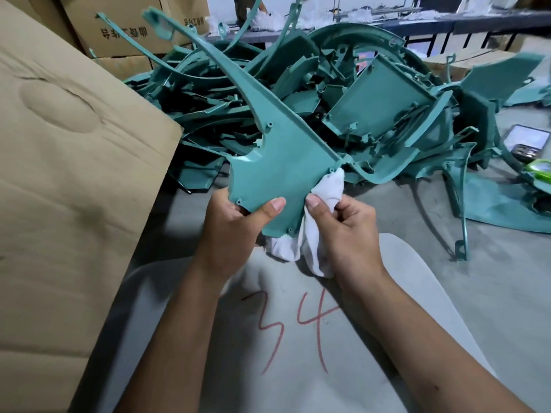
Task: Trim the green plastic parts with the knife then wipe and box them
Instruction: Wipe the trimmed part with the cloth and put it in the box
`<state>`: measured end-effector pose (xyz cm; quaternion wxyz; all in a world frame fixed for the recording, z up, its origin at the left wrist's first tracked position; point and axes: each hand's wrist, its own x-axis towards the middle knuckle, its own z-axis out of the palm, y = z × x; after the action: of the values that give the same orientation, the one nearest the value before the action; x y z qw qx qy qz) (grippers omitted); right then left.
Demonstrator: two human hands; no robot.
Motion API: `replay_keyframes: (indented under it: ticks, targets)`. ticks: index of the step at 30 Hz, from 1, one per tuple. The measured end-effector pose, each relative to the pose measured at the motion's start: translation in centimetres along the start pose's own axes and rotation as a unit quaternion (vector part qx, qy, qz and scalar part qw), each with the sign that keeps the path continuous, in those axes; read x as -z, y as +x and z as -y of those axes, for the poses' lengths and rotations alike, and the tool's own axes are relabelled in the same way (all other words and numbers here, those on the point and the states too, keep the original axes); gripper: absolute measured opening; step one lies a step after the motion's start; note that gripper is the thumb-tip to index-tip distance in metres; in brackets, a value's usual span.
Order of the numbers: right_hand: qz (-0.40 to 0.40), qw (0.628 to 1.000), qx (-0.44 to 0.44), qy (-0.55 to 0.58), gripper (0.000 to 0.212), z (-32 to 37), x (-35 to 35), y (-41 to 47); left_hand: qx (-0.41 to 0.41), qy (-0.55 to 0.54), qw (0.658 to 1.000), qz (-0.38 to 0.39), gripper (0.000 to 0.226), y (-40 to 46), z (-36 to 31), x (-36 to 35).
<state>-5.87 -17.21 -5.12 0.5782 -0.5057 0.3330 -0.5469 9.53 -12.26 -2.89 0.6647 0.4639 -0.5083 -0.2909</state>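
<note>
The grey floor (pixel 492 293) of a workshop carries a tangled pile of green parts (pixel 357 99) in the middle distance, with a big cardboard box (pixel 74 174) near left, more cartons (pixel 128 28) far left and a long bench (pixel 447 19) far right. The left hand (pixel 235 222) clamps thumb and fingers on the near edge of a green part (pixel 283 162) held up in front; the right hand (pixel 343 231) pinches a white cloth (pixel 325 192) against its right edge. The cloth's lower folds are hidden behind both hands; a dark device (pixel 524 141) at far right is cut off and hard to make out.

Teal-green plastic part (pixel 280 162); white cloth (pixel 325 192); tan cardboard box (pixel 68 174); red "34" on pale grey apron (pixel 298 368)
</note>
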Motion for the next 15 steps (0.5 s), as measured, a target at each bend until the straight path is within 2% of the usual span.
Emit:
replay_keyframes:
  ticks: [4,6,10,13,15]
  targets:
    - [-0.034,0.999,0.016,0.003,0.045,0.2,0.7,0.9,0.050,-0.005,0.998,0.044,0.030,0.1,-0.2,1.3]
    - [-0.032,0.999,0.018,-0.006,0.049,0.1,0.9,1.0,0.072,0.002,0.996,0.059,0.029,0.1,-0.1,1.8]
    - [-0.012,0.998,0.054,-0.023,0.015,-0.3,0.6,0.9,0.101,-0.018,0.993,0.062,0.026,0.0,0.0,2.9]
    - [0.001,0.995,0.084,-0.061,0.011,-0.5,0.5,0.7,0.100,-0.028,0.993,0.057,0.030,-0.1,-0.1,3.5]
    - [-0.006,0.997,0.048,-0.052,0.013,-0.4,0.5,0.4,0.102,-0.027,0.993,0.056,0.031,-0.2,-0.3,4.1]
